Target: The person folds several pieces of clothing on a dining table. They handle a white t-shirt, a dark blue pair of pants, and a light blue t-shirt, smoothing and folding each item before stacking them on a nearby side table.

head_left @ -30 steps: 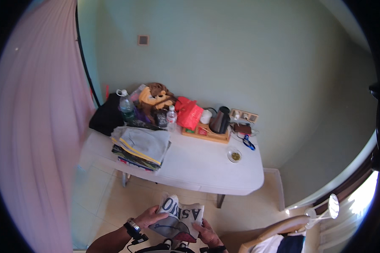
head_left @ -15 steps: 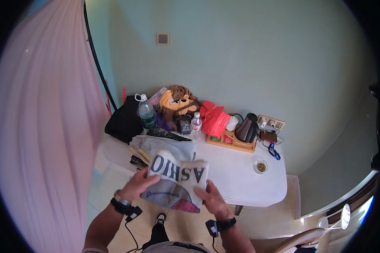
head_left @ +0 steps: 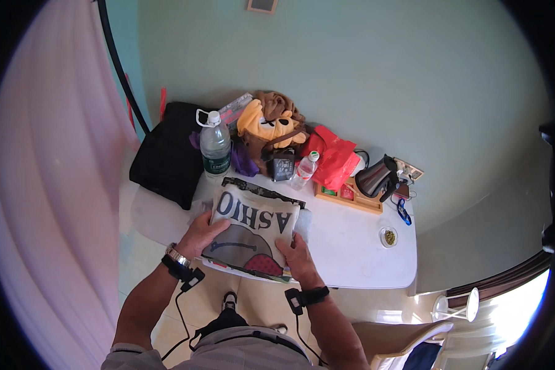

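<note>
The folded printed garment (head_left: 248, 227) has moved forward over the clothes stack (head_left: 306, 223) on the desk (head_left: 364, 262), so it is positioned yet unreleased, left hand (head_left: 198, 237) and right hand (head_left: 300, 260) each pinching a side (thumbs on top).

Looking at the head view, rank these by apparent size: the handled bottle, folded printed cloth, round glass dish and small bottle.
Largest to smallest:
1. Folded printed cloth, clearly widest
2. Handled bottle
3. Small bottle
4. Round glass dish
</note>
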Available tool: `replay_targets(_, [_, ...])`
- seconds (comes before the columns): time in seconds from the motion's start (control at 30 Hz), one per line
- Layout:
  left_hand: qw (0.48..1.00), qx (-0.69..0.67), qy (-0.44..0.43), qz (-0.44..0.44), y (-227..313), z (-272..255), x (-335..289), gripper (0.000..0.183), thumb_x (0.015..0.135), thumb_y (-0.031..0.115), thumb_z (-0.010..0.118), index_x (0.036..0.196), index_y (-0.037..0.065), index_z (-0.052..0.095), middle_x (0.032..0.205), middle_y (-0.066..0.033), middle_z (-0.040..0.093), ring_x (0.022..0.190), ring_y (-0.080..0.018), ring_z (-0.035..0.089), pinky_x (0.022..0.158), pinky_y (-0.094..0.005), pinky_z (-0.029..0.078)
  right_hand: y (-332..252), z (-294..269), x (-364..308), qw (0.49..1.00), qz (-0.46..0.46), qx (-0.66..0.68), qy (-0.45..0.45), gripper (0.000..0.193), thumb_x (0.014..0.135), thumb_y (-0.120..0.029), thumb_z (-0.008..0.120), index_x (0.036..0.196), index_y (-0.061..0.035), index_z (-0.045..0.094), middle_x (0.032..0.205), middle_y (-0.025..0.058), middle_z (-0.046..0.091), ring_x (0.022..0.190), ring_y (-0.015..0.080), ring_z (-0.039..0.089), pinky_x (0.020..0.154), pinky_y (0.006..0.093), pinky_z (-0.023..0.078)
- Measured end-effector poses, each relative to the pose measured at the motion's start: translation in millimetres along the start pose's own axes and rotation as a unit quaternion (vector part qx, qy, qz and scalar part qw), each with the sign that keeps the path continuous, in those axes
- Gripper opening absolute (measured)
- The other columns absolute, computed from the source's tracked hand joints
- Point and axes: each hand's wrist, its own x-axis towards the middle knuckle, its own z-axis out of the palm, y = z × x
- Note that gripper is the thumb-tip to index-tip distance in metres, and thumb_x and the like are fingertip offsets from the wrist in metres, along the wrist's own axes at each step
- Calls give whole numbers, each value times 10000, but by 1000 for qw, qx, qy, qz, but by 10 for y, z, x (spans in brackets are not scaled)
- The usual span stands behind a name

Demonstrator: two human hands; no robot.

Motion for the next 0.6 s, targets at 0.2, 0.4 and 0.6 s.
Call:
replay_targets(0.2, [999, -53, 0, 0, -203, 1, 1, 443, 1008, 329, 756, 1310, 14, 680, 1200, -57, 736, 1061, -127, 665, 931, -326, 544, 218, -46, 55, 995, -1, 96, -32, 418, 1000, -198, 732, 1343, 6, 608, 1127, 80, 738, 981, 135, 676, 845, 299, 557])
replay_targets(0.4, [998, -54, 6, 19, 51, 62, -30, 366, 1015, 267, 744, 1286, 27, 690, 1173, -29, 731, 1032, -103, 647, 927, -309, 526, 11, -5, -52, 988, -43, 147, -21, 400, 1016, -183, 715, 1352, 5, 606, 1145, 76, 736, 1013, 135, 674, 873, 297, 553])
replay_targets(0.6, [998, 35, 32, 39, 107, 83, 2, 384, 1004, 306, 760, 1245, 12, 703, 1113, -11, 723, 977, -91, 625, 866, -293, 519, 61, -20, 1, 999, -39, 18, 22, 471, 1000, -204, 731, 1386, 20, 583, 1175, 104, 740, 1008, 154, 684, 880, 307, 564])
